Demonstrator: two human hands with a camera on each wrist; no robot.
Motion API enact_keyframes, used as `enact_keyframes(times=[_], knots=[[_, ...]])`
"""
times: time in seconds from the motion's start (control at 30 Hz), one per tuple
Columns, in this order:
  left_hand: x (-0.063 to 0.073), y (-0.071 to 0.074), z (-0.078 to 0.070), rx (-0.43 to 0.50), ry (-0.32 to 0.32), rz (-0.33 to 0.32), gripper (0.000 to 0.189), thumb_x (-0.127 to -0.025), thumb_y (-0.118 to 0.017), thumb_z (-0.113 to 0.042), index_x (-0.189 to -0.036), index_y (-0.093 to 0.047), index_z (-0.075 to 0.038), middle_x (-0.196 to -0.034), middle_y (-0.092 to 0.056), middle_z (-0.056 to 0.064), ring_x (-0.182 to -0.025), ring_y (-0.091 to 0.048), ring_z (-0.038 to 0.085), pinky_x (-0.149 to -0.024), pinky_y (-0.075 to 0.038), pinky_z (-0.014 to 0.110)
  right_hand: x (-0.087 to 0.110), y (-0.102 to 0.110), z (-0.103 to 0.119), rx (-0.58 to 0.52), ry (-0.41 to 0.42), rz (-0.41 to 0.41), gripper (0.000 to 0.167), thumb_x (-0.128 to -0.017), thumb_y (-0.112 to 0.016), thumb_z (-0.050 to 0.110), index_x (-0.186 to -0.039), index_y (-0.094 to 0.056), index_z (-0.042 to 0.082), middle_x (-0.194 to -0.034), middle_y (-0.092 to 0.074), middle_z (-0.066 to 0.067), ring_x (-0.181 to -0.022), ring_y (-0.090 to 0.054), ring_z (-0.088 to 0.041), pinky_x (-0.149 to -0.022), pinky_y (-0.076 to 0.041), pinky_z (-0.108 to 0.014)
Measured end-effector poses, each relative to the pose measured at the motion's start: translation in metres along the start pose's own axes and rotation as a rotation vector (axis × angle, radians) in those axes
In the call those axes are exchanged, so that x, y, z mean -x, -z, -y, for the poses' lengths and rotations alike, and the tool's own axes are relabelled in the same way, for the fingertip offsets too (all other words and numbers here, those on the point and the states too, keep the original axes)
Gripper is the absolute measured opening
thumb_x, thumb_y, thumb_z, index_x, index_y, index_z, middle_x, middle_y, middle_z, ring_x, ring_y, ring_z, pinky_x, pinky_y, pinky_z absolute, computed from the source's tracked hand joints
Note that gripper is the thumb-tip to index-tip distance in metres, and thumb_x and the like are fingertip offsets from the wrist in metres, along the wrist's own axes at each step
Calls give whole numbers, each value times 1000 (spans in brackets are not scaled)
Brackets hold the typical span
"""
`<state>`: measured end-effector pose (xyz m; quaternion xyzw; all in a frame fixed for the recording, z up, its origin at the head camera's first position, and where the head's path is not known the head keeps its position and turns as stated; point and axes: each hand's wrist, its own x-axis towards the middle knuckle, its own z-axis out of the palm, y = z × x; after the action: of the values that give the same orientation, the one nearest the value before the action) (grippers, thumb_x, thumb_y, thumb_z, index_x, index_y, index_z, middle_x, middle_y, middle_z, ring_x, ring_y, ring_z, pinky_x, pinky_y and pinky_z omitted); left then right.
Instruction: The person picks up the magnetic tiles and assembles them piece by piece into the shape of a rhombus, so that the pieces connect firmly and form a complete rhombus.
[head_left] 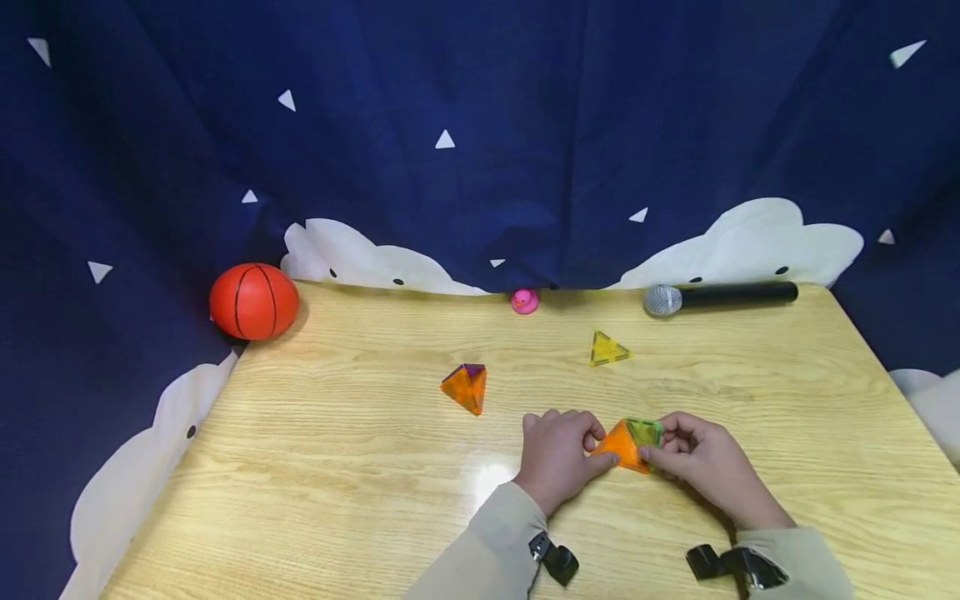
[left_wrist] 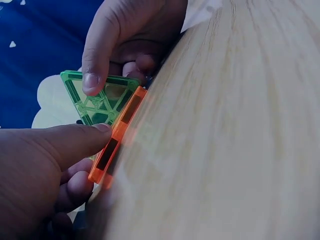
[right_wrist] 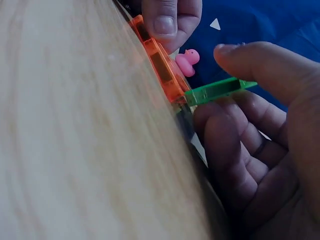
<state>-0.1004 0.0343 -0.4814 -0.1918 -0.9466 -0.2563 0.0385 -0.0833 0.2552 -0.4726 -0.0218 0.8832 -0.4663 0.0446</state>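
My left hand [head_left: 558, 457] pinches an orange triangular magnetic tile [head_left: 622, 447] low over the table at front right. With thumb and fingers my right hand [head_left: 712, 465] grips a green triangular magnetic tile [head_left: 645, 432]. In the left wrist view, the green tile [left_wrist: 100, 102] slants up from the long edge of the orange tile [left_wrist: 119, 132]; their edges meet. The right wrist view shows the green tile [right_wrist: 215, 92] edge-on, touching the end of the orange one [right_wrist: 161, 67].
A small orange and purple tile shape [head_left: 467, 386] sits left of the hands, and a yellow triangular tile [head_left: 609, 349] lies behind them. Along the back are a red ball [head_left: 254, 301], a pink duck [head_left: 525, 301] and a microphone [head_left: 720, 296], before a blue curtain [head_left: 510, 125].
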Motion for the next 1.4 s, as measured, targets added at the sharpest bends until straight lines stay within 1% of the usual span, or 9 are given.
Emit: enact_keyframes(times=[0.2, 0.3, 0.53, 0.73, 0.93, 1.07, 1.2, 1.3, 1.4], knots=[[-6, -1, -2, 41, 7, -18, 28, -80, -81, -51, -92, -70, -29, -69, -48, -23, -67, -40, 0, -72, -23, 27, -4, 1, 0, 18, 14, -83, 27, -85, -82, 21, -91, -61, 5, -70, -57, -2, -60, -52, -11, -61, -45, -24], [-11, -3, -1, 49, 12, -35, 26, -80, -81, -50, -91, -70, -30, -70, -49, -23, -67, -40, -1, -72, -23, 27, -6, -2, 1, -2, 21, -120, 25, -85, -81, 16, -91, -60, 3, -70, -58, -3, -57, -53, -12, -58, -46, -24], [-24, -3, 5, 118, 29, -57, 18, -85, -78, -43, -92, -70, -28, -78, -57, -21, -73, -47, 0, -75, -28, 26, -9, -6, 5, -105, -19, -120, 24, -87, -79, 12, -94, -59, 0, -69, -58, -5, -52, -56, -15, -52, -50, -28], [-48, -2, 22, 233, 25, -70, 15, -89, -75, -36, -98, -69, -25, -89, -64, -15, -85, -54, 4, -79, -33, 28, -10, -10, 6, -148, -61, -112, 27, -87, -79, 14, -98, -59, -2, -73, -60, -7, -54, -59, -17, -55, -51, -29], [-74, 1, 41, 313, 14, -69, 20, -90, -75, -29, -107, -70, -19, -103, -68, -9, -95, -58, 10, -92, -40, 36, -11, -11, 5, -145, -78, -100, 28, -87, -79, 15, -98, -59, -1, -74, -60, -7, -55, -60, -17, -55, -52, -30], [-89, 3, 48, 313, 14, -54, 28, -90, -75, -29, -116, -68, -19, -111, -66, -6, -99, -57, 12, -98, -41, 40, -11, -11, 6, -136, -73, -103, 28, -87, -79, 15, -98, -59, -1, -74, -59, -7, -55, -58, -17, -54, -52, -29], [-100, 2, 51, 287, 29, -8, 36, -91, -74, -31, -124, -66, -21, -117, -67, -7, -100, -57, 12, -100, -39, 39, -8, -10, 3, -131, -91, -92, 25, -87, -78, 13, -97, -59, 0, -74, -59, -8, -54, -58, -18, -54, -52, -30], [-108, -1, 50, 256, 36, 27, 41, -90, -74, -35, -129, -65, -24, -126, -66, -8, -109, -59, 14, -102, -38, 39, -6, -9, 0, -119, -98, -91, 24, -87, -78, 13, -96, -60, 0, -73, -59, -8, -54, -58, -18, -55, -52, -30], [-119, -5, 46, 193, 45, 74, 52, -90, -73, -40, -138, -60, -27, -139, -59, -11, -120, -56, 18, -103, -37, 41, -5, -5, -3, -102, -94, -99, 25, -87, -79, 15, -96, -60, 1, -73, -59, -7, -55, -58, -17, -56, -51, -30]])
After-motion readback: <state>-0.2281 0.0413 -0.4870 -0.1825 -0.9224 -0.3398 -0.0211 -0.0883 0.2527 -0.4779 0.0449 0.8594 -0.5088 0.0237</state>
